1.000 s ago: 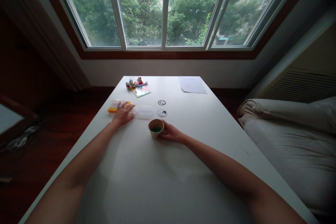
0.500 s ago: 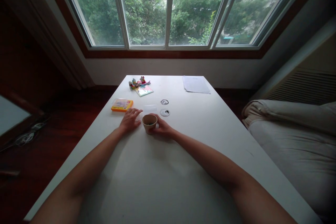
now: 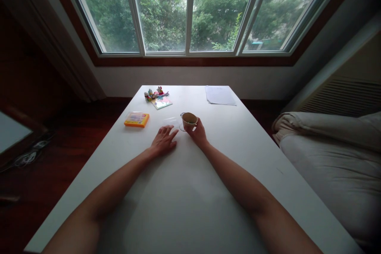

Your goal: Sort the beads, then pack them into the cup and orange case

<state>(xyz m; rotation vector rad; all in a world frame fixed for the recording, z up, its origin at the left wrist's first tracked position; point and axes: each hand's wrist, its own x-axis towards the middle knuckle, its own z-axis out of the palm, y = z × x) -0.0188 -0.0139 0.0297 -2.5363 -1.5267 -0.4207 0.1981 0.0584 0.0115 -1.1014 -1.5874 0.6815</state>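
A brown paper cup (image 3: 188, 121) is in the grip of my right hand (image 3: 199, 134), its fingers wrapped round the side. Something small and dark green shows inside the cup. Behind it, two round discs with silvery markings are mostly covered; only an edge of each shows. My left hand (image 3: 164, 140) is over the table to the left of the cup, fingers spread and holding nothing. Just beyond its fingertips lies a clear plastic piece (image 3: 170, 120).
On the white table (image 3: 166, 206), an orange-yellow box (image 3: 137, 120) with a clear lid stands at left. Small colourful figurines (image 3: 154, 93) and a shiny card (image 3: 162, 102) are at the back left, paper sheets (image 3: 220, 95) at the back right. A covered sofa (image 3: 321, 147) borders the right side.
My right hand has carried the cup to the right and away from me, over the discs. My left hand has shifted right, away from the orange-yellow box.
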